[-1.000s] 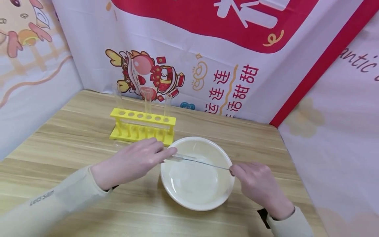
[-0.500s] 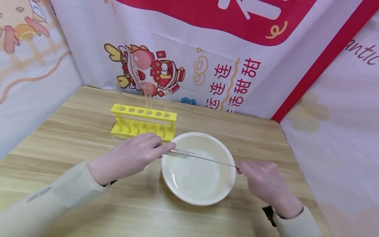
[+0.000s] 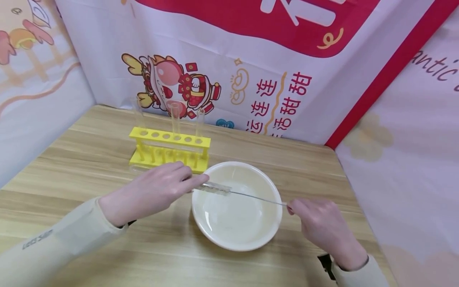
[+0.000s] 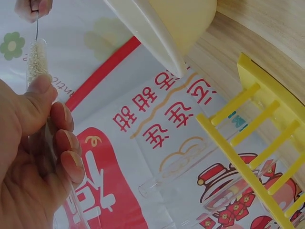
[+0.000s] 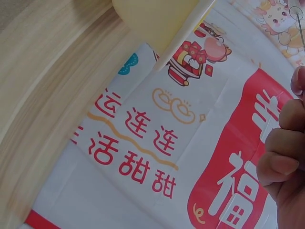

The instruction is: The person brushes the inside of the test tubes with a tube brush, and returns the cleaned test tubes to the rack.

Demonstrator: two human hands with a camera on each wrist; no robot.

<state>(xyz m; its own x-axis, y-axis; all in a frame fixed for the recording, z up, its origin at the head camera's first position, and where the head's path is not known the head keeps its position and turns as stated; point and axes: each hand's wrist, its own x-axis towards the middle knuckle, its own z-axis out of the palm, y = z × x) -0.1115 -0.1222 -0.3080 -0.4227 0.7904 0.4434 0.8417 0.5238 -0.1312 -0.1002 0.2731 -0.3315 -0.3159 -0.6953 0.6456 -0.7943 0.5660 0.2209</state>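
Behind the wood-grain table hangs a white fabric backdrop with red printing. Left of a round white bowl, the left hand has its fingers curled round a slim, clear test tube, whose end juts over the bowl. Inside it sit the pale bristles of a thin grey wire brush; right of the bowl, the right hand pinches the wire, fingers folded. Behind and left of the bowl, a yellow plastic rack holds 3 upright clear tubes; possibly 1 more lies flat, too faint to be sure.
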